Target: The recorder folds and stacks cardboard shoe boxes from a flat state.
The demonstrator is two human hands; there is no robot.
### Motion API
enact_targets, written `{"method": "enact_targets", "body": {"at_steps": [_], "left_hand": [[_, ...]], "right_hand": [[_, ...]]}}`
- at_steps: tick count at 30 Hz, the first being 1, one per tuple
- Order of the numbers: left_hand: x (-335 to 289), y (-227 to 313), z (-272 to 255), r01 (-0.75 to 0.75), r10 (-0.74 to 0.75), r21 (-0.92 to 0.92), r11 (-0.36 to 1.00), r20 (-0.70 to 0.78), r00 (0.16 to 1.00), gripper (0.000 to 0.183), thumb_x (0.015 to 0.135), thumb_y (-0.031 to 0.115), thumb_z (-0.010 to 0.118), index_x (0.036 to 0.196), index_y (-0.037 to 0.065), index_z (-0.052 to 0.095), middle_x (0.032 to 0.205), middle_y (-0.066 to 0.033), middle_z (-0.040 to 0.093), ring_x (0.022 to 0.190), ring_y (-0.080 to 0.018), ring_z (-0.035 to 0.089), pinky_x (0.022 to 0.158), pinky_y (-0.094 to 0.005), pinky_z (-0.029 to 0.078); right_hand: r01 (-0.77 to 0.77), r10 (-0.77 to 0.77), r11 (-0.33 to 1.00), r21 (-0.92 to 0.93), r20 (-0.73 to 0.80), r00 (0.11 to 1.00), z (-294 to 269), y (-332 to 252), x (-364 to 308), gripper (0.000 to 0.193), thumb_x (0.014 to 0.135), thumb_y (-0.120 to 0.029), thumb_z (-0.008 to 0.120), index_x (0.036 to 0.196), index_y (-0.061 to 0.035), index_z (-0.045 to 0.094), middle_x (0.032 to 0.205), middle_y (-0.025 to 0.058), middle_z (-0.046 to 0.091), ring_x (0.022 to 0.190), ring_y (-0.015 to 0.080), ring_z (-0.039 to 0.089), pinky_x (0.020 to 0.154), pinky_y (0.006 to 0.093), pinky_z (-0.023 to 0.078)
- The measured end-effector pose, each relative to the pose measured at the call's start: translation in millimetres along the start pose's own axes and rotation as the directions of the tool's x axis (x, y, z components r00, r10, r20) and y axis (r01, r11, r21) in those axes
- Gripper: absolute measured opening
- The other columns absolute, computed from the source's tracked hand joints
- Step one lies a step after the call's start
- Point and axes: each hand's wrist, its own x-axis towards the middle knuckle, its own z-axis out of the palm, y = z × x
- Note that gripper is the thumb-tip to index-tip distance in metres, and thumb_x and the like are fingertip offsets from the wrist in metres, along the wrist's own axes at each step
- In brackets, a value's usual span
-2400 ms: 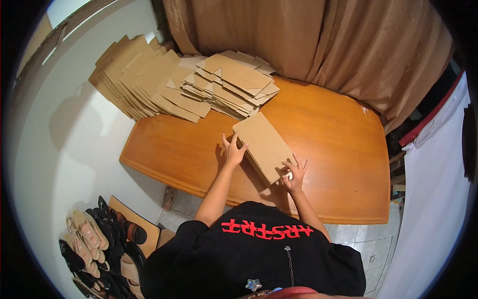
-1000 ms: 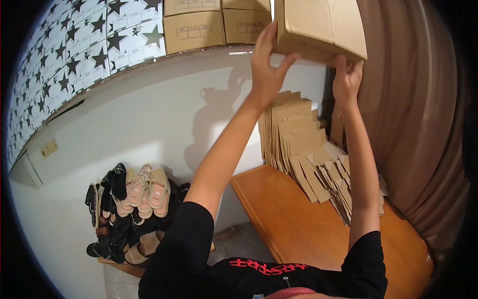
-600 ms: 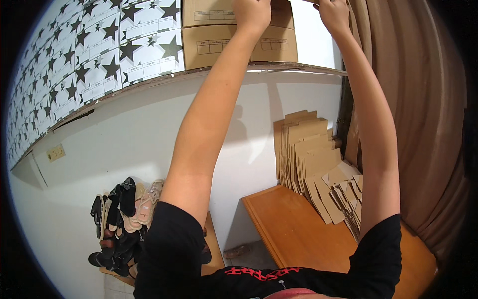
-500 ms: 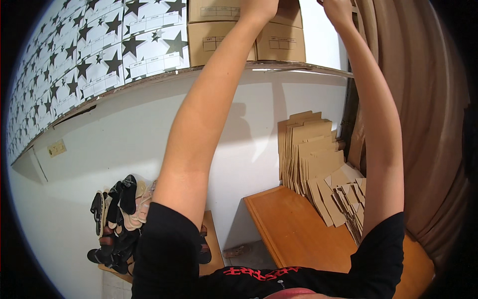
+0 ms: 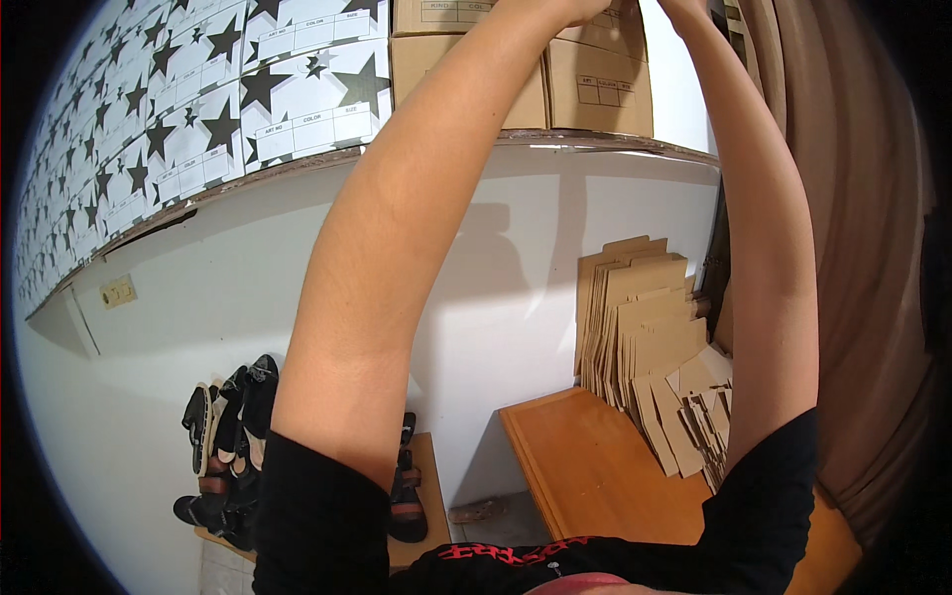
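Both arms are stretched way up to the high shelf [image 5: 595,141]. The left hand [image 5: 570,8] and right hand [image 5: 684,6] are pretty much cut off by the top edge of the frame, so I honestly can't tell whether the fingers are spread or clamped on anything. They're right up against the brown cardboard box [image 5: 598,81] sitting on that shelf, next to another brown box [image 5: 451,50] on its left. Further left on the shelf there's a long row of white boxes with black stars [image 5: 198,109]. Down below, flat cardboard blanks [image 5: 645,327] lean against the wall on the wooden table [image 5: 605,476]. Sandals [image 5: 233,446] are piled on the floor at the left, and a brown curtain [image 5: 843,248] hangs on the right.
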Motion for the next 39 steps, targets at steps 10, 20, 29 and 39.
{"method": "enact_targets", "body": {"at_steps": [10, 20, 29, 39], "left_hand": [[-13.9, -11.5, -0.5, 0.043, -0.067, 0.195, 0.98, 0.118, 0.991, 0.072, 0.072, 0.035, 0.058, 0.132, 0.002, 0.035, 0.131, -0.0138, 0.042, 0.122, -0.0317, 0.034, 0.1, -0.0499, 0.026], [-12.9, -20.5, 10.8, -0.006, -0.038, 0.347, 0.938, 0.118, 0.992, 0.067, 0.077, 0.036, 0.052, 0.132, 0.002, 0.034, 0.137, -0.0137, 0.035, 0.126, -0.0323, 0.028, 0.103, -0.0499, 0.02], [-20.4, 11.8, 4.8, 0.067, -0.11, 0.229, 0.971, 0.183, 0.977, 0.07, 0.079, 0.041, 0.051, 0.135, 0.004, 0.033, 0.144, -0.0163, 0.023, 0.132, -0.036, 0.016, 0.106, -0.0521, 0.012], [-40.7, 113.4, 44.3, -0.014, -0.018, -0.208, 0.978, -0.151, 0.988, 0.054, 0.07, 0.041, 0.063, 0.115, 0.013, 0.052, 0.133, -0.0189, 0.031, 0.127, -0.0381, 0.019, 0.1, -0.0573, 0.015]], "right_hand": [[0.061, -0.052, 0.997, -0.048, 0.176, 0.983, 45.0, 49.3, 2.7, 0.048, 0.086, -0.022, 0.045, 0.129, -0.0009, 0.04, 0.125, 0.0239, 0.048, 0.119, 0.0345, 0.044, 0.1, 0.0369, 0.033], [0.043, -0.009, 0.996, -0.077, 0.393, 0.919, 45.2, 39.4, -5.3, 0.055, 0.084, -0.021, 0.042, 0.134, -0.0019, 0.032, 0.127, 0.0287, 0.043, 0.121, 0.0383, 0.04, 0.102, 0.0378, 0.031], [0.618, -0.352, 0.548, -0.563, 0.515, 0.781, 17.3, 54.7, -6.2, 0.053, 0.088, -0.034, 0.04, 0.134, -0.0093, 0.034, 0.133, 0.0286, 0.032, 0.121, 0.0444, 0.033, 0.101, 0.0465, 0.03], [0.524, -0.091, 0.653, -0.546, 0.631, 0.771, -152.8, 40.2, -55.2, 0.048, 0.083, -0.028, 0.052, 0.124, -0.006, 0.044, 0.126, 0.0273, 0.034, 0.114, 0.0439, 0.037, 0.099, 0.0465, 0.031]]}}
